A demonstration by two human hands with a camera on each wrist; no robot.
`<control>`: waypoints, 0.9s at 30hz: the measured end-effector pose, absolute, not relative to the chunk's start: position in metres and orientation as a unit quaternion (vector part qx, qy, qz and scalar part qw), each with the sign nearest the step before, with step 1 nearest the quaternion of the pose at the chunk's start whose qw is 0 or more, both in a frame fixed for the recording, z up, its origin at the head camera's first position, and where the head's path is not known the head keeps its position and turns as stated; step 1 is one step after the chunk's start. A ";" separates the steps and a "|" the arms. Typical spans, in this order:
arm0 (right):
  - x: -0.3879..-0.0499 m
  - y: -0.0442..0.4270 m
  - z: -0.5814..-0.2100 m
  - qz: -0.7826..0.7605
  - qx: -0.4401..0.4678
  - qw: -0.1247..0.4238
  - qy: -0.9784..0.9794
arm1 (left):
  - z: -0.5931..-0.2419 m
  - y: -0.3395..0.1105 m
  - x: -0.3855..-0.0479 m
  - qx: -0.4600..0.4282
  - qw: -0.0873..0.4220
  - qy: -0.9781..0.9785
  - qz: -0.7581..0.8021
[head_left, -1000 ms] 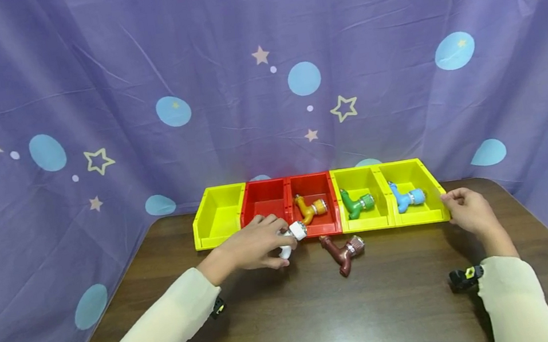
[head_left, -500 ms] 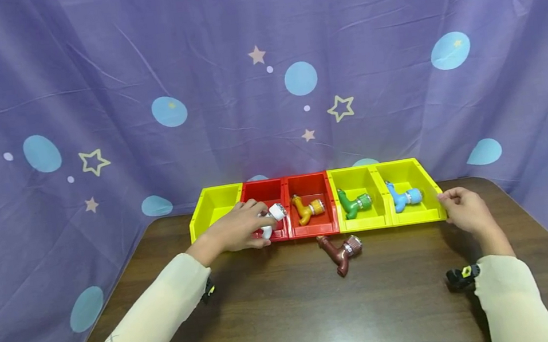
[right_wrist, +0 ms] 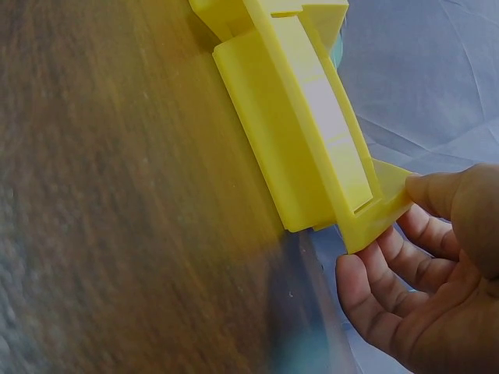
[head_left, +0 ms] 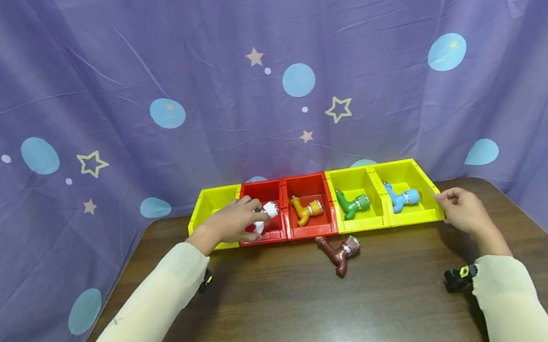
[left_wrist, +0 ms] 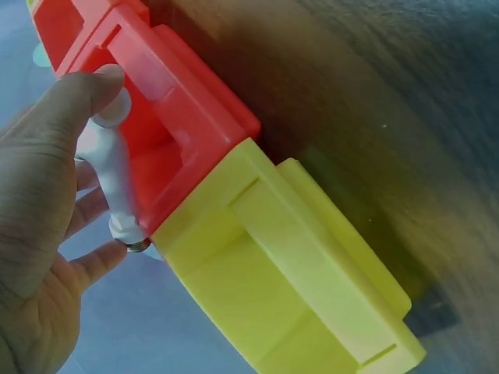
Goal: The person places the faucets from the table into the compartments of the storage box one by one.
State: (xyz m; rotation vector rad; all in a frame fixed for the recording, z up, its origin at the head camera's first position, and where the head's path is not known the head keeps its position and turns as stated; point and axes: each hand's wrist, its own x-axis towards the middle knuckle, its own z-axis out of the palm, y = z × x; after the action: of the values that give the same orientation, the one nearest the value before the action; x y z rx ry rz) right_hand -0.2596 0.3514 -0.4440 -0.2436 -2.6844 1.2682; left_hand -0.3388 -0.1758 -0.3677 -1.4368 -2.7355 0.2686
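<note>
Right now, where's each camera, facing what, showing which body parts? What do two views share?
Head: on the head, facing forward and down at the row of bins, table and curtain; left hand, right hand and sleeves show.
Left wrist: on that wrist, facing the white tap, red bin and left-end yellow bin; left hand at the left edge.
Right wrist: on that wrist, facing the right-end yellow bin and table; right hand at lower right.
Shared: head and left wrist show the white tap held.

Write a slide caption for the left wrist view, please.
Left hand holds a white tap at a red bin, beside a yellow bin.
</note>
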 end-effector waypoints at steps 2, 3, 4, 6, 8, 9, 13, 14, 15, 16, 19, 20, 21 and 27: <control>-0.260 0.351 -0.444 0.426 -0.081 0.081 -0.897 | -0.368 -0.175 -0.343 -0.452 0.007 -0.888 0.086; -0.260 0.351 -0.444 0.426 -0.081 0.080 -0.897 | -0.368 -0.175 -0.345 -0.448 0.003 -0.890 0.085; -0.260 0.351 -0.445 0.426 -0.081 0.080 -0.897 | -0.368 -0.174 -0.347 -0.446 -0.001 -0.891 0.085; -0.260 0.351 -0.445 0.426 -0.081 0.078 -0.898 | -0.368 -0.174 -0.350 -0.442 -0.005 -0.893 0.085; -0.260 0.350 -0.445 0.426 -0.081 0.077 -0.898 | -0.367 -0.173 -0.354 -0.443 -0.006 -0.893 0.083; -0.260 0.350 -0.446 0.426 -0.081 0.077 -0.898 | -0.367 -0.173 -0.355 -0.444 -0.006 -0.892 0.083; -0.260 0.350 -0.446 0.424 -0.082 0.078 -0.899 | -0.368 -0.173 -0.362 -0.451 -0.005 -0.888 0.093; -0.260 0.350 -0.446 0.424 -0.082 0.078 -0.898 | -0.369 -0.173 -0.363 -0.453 -0.004 -0.886 0.096; -0.260 0.350 -0.447 0.424 -0.082 0.078 -0.898 | -0.369 -0.173 -0.365 -0.455 -0.003 -0.885 0.103; -0.260 0.351 -0.447 0.425 -0.082 0.079 -0.898 | -0.370 -0.172 -0.366 -0.457 -0.001 -0.883 0.108; -0.261 0.351 -0.447 0.426 -0.081 0.080 -0.897 | -0.371 -0.170 -0.370 -0.457 0.003 -0.881 0.122; -0.262 0.352 -0.447 0.427 -0.080 0.080 -0.897 | -0.372 -0.169 -0.371 -0.456 0.003 -0.881 0.128; -0.262 0.352 -0.447 0.428 -0.080 0.081 -0.897 | -0.372 -0.168 -0.372 -0.454 0.002 -0.881 0.135; -0.262 0.354 -0.448 0.427 -0.081 0.082 -0.897 | -0.374 -0.159 -0.378 -0.436 -0.022 -0.882 0.180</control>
State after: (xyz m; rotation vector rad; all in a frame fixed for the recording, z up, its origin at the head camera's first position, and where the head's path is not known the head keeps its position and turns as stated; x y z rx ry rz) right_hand -0.2621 0.3539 -0.4483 -0.2409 -2.6795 1.2756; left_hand -0.3776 -0.1588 -0.3739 -1.3884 -2.8102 0.5728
